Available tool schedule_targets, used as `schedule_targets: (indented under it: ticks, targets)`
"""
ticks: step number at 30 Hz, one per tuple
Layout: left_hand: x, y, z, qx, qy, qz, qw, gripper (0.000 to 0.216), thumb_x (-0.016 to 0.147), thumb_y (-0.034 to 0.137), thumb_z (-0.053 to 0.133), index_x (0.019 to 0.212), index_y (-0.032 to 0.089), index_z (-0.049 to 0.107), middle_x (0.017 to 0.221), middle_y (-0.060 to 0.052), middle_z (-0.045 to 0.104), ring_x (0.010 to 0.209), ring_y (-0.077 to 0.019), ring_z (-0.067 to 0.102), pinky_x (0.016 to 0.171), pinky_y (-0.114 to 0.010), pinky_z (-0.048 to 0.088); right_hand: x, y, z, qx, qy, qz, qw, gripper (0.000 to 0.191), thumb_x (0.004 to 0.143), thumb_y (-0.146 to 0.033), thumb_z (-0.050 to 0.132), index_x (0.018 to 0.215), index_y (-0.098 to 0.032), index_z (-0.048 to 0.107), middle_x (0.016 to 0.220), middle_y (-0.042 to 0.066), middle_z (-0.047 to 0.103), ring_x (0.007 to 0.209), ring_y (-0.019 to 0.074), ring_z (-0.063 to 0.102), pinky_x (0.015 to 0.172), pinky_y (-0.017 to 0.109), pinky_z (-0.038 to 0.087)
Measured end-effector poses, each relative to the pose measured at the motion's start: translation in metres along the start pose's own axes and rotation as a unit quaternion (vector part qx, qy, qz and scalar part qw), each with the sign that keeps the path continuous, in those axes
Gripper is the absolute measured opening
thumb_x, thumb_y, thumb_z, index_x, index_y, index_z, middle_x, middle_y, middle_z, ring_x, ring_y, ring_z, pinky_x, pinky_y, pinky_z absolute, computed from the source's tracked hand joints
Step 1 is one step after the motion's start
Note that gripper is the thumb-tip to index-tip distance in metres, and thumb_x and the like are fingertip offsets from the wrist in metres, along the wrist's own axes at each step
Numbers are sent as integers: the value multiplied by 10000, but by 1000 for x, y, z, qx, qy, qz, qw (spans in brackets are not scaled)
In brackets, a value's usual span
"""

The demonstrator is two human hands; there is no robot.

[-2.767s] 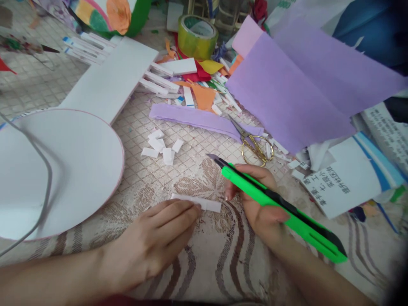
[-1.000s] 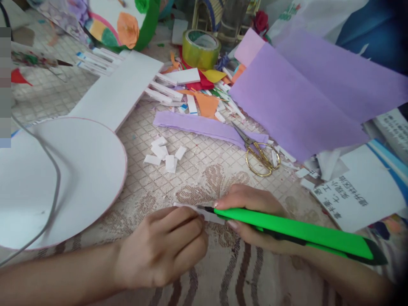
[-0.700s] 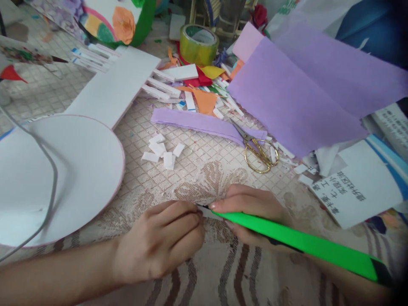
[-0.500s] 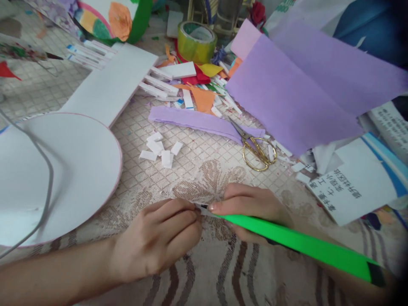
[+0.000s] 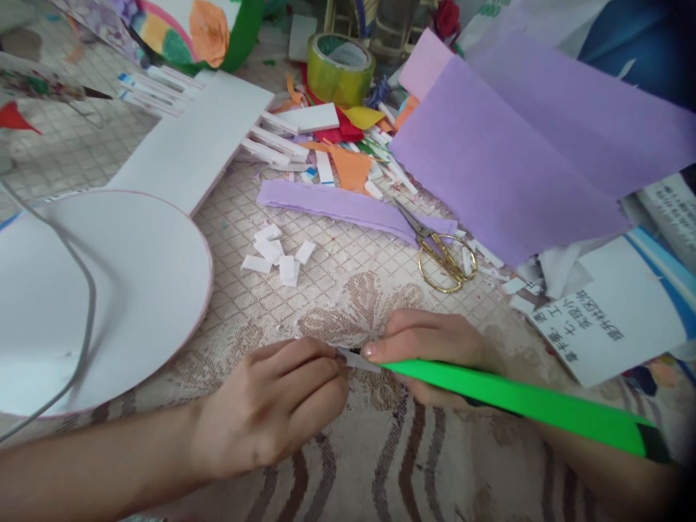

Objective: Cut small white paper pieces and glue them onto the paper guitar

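on patterned cloth (image 5: 353,457), the left hand (image 5: 288,406) pinches one narrow white strip (image 5: 363,362); the right hand (image 5: 435,348) grips one long, black-ended green cutter (image 5: 522,406).

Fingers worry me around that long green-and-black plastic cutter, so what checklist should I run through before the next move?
1. Cutter gripped by the bare right hand: ok.
2. Narrow white strip held by the bare left hand: ok.
3. Left fingertips well away from the cutter's dark tip: not ok, they look right beside it.
4. Blade edge lined up on the strip: cannot tell, hidden by fingers.
5. Gold-handled metal scissors apart from both hands: ok.
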State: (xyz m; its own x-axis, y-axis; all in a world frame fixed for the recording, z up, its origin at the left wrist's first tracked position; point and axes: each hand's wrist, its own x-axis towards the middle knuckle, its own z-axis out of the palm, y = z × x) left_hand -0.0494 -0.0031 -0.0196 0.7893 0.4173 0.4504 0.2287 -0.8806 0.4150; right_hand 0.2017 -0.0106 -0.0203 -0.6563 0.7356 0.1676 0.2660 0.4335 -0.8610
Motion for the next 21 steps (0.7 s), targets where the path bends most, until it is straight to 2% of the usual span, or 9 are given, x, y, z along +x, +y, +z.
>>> schedule_targets:
  ticks: [4, 9, 15, 17, 21]
  targets:
    - [0, 0, -1, -2, 6, 2, 1000, 299, 995, 102, 328, 917, 98, 616, 856, -81, 691, 903, -177, 646, 750, -263, 564, -1, 1, -6, 23, -46, 12, 999, 237, 961, -173, 508, 1180, -196, 598, 778, -22, 539, 558, 43, 539, 483, 162, 406]
    - [1, 0, -1, -4, 8, 0, 1000, 268, 988, 98, 348, 936, 99, 612, 870, -82, 699, 910, -178, 650, 760, -267, 576, -5, 4, -14, -7, 43, -3, 999, 216, 862, -89, 556, 1028, -195, 644, 732, -6, 610, 637, 100, 569, 559, 224, 436]
    - [-1, -1, 5, -2, 37, 8, 999, 288, 990, 109, 337, 924, 115, 617, 861, -82, 697, 899, -182, 649, 707, -265, 578, -10, -4, -7, 21, 119, 43, 992, 236, 841, -109, 557, 1045, -200, 636, 757, 7, 640, 663, 121, 595, 600, 261, 470]
    - [-2, -2, 7, -1, 34, 8, 999, 290, 990, 116, 341, 927, 112, 624, 870, -84, 696, 908, -183, 647, 710, -261, 576, -5, -8, -1, 0, 128, 33, 991, 244, 831, -94, 553, 1030, -205, 637, 778, 11, 652, 669, 118, 589, 601, 256, 470]
    - [-3, -1, 7, 0, 35, 4, 999, 307, 993, 120, 336, 916, 114, 633, 857, -71, 693, 891, -176, 649, 714, -254, 574, 4, -9, 7, 4, 98, 3, 995, 281, 819, -60, 535, 1045, -197, 632, 837, 22, 673, 699, 109, 581, 623, 245, 473]
